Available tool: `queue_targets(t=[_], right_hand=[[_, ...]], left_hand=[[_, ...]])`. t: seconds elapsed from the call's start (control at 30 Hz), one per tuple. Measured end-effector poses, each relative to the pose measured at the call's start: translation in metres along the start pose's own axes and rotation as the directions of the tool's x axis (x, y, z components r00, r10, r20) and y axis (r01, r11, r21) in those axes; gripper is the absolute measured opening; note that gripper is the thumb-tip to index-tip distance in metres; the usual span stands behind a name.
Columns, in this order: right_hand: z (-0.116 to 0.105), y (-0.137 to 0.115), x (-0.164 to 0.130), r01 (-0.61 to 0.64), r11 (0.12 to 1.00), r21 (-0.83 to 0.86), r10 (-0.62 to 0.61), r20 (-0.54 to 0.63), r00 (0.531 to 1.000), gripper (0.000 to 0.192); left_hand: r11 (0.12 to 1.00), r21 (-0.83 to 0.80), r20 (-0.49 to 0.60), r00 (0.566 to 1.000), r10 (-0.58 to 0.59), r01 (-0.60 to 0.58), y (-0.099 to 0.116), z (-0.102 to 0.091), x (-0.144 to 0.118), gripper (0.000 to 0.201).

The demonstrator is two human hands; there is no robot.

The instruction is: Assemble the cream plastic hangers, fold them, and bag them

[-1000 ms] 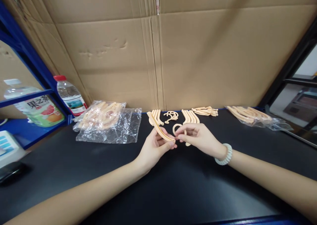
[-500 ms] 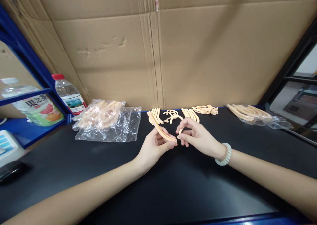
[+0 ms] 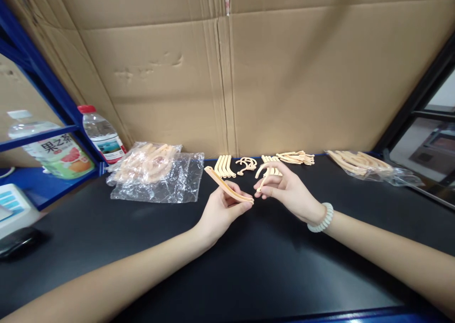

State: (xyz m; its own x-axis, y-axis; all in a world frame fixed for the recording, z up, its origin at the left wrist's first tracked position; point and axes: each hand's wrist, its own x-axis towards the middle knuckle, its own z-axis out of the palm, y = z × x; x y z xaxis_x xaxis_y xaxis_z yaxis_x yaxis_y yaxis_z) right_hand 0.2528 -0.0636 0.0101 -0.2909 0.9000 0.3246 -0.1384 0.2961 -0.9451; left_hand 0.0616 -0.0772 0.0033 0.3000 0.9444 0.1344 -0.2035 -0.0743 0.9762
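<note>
The left hand (image 3: 220, 211) is gripping a long curved peach plastic arm piece (image 3: 227, 189), pinched near its right end between thumb and fingers (image 3: 241, 205), with the free end rising up and to the left above the counter (image 3: 249, 266). The right hand (image 3: 284, 192) is pinching a smaller curved hook piece (image 3: 262, 172) of the same plastic, its lower tip sitting just beside the gripped end of the arm piece; whether the two tips are touching cannot be told, and they do not appear seated together. Judging from this, the joining of this pair is under way but not finished, and no fully assembled item is identifiable on the counter. A white bead bracelet (image 3: 322, 217) is sitting on the right wrist. Behind the hands, along the back edge of the counter, loose parts are lying sorted in small groups: a stack of arm pieces (image 3: 224, 166), a cluster of hooks (image 3: 246, 164), a second stack of arm pieces (image 3: 273, 164) partly behind the right hand, and a further pile (image 3: 296, 158) of thin pieces. That stock suggests much work is remaining. To the left, a clear plastic bag (image 3: 156, 175) holding more parts is lying open; to the right, another bag of parts (image 3: 362, 164) is resting near the edge. A cardboard wall (image 3: 227, 76) is closing the back. On the blue shelf (image 3: 53, 180) at far left, a water bottle (image 3: 101, 135) and a fruit tea bottle (image 3: 57, 154) are standing.
</note>
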Motion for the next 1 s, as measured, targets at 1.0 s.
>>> queue_targets(t=[1.0], right_hand=[[-0.0017,-0.0046,-0.0051,-0.395,0.903,0.168,0.341,0.277,0.898,0.022]], left_hand=[[0.973,0.208,0.020,0.995,0.098,-0.100,0.0004,-0.0005,-0.0027,0.023]])
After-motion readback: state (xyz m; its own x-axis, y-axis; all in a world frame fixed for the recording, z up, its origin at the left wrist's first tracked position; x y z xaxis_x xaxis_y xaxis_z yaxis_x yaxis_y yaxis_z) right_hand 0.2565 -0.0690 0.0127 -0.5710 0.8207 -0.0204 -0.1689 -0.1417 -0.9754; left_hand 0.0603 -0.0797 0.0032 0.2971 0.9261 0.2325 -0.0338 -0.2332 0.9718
